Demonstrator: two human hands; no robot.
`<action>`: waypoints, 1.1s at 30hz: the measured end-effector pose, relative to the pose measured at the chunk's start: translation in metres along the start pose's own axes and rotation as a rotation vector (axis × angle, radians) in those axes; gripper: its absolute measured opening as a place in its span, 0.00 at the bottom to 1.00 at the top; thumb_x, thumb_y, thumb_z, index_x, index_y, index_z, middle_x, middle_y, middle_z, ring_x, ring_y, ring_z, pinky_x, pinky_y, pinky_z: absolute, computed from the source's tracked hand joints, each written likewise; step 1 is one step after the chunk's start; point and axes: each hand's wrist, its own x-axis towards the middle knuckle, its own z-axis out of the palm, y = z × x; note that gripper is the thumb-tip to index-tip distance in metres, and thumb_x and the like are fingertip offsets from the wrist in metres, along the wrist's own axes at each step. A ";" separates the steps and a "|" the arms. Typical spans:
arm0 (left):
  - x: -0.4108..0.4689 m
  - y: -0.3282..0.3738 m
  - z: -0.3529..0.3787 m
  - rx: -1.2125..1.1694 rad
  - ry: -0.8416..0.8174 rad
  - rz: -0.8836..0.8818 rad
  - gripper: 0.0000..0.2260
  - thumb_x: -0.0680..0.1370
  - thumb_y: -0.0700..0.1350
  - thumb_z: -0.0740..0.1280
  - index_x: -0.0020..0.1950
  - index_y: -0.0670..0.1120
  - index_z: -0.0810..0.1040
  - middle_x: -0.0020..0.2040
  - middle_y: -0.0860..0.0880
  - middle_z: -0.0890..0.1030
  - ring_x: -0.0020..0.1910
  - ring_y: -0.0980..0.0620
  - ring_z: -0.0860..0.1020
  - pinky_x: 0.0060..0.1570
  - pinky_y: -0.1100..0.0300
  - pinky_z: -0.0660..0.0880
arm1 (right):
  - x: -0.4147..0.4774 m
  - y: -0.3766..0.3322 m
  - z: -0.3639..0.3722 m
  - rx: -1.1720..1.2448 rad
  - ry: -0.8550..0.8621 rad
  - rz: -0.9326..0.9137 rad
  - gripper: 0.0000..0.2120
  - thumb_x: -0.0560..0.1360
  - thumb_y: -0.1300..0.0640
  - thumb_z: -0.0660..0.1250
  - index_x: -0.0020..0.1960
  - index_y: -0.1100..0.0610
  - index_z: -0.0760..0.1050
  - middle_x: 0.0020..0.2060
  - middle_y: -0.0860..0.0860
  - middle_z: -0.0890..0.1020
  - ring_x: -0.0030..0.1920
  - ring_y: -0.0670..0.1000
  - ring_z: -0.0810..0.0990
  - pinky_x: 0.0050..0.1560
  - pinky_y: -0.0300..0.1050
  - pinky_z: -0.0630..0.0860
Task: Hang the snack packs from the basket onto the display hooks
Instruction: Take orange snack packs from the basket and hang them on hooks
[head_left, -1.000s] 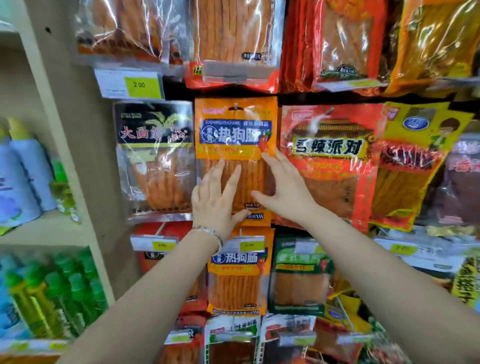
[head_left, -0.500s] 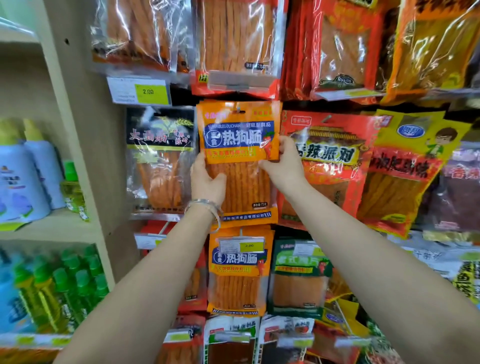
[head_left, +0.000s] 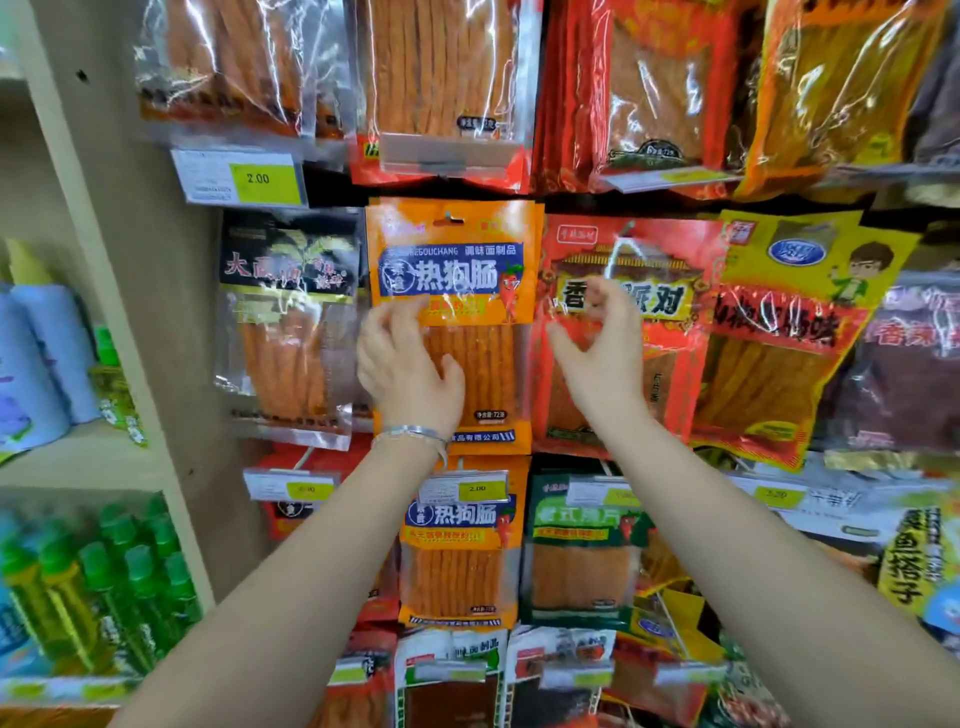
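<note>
- Both hands had let go of the orange snack pack (head_left: 457, 270). The left hand (head_left: 410, 369) hovered at its lower left, fingers loosely curled and empty.
- The right hand (head_left: 597, 348) sat before the neighbouring red pack (head_left: 639, 415), fingers released.
- The pack hung on its display hook (head_left: 453, 218), so that one looked done.
- Half a second earlier, both hands gripped its side edges.

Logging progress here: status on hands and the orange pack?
Left hand loose, in front of orange pack, gripping nothing. Right hand loose, empty. Pack hangs on hook. Nothing blocking.
</note>
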 end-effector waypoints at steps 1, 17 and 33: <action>-0.001 0.005 0.003 0.013 -0.028 0.085 0.24 0.69 0.36 0.67 0.65 0.46 0.71 0.63 0.43 0.69 0.64 0.42 0.67 0.64 0.51 0.60 | 0.001 0.005 -0.009 -0.063 0.085 -0.032 0.26 0.73 0.57 0.70 0.68 0.59 0.67 0.61 0.54 0.72 0.62 0.54 0.71 0.63 0.47 0.68; 0.010 0.058 0.064 -0.201 -0.287 0.125 0.23 0.75 0.39 0.63 0.70 0.46 0.67 0.65 0.45 0.71 0.63 0.46 0.72 0.63 0.49 0.70 | 0.069 0.057 -0.070 0.352 0.035 0.332 0.10 0.79 0.51 0.63 0.57 0.53 0.74 0.52 0.50 0.79 0.55 0.52 0.77 0.56 0.49 0.72; 0.023 0.061 0.071 -0.286 -0.277 -0.060 0.25 0.78 0.47 0.64 0.73 0.45 0.62 0.69 0.48 0.70 0.63 0.53 0.72 0.61 0.54 0.73 | 0.077 0.069 -0.085 0.671 -0.158 0.363 0.06 0.78 0.53 0.64 0.53 0.51 0.77 0.54 0.54 0.82 0.58 0.56 0.80 0.62 0.62 0.73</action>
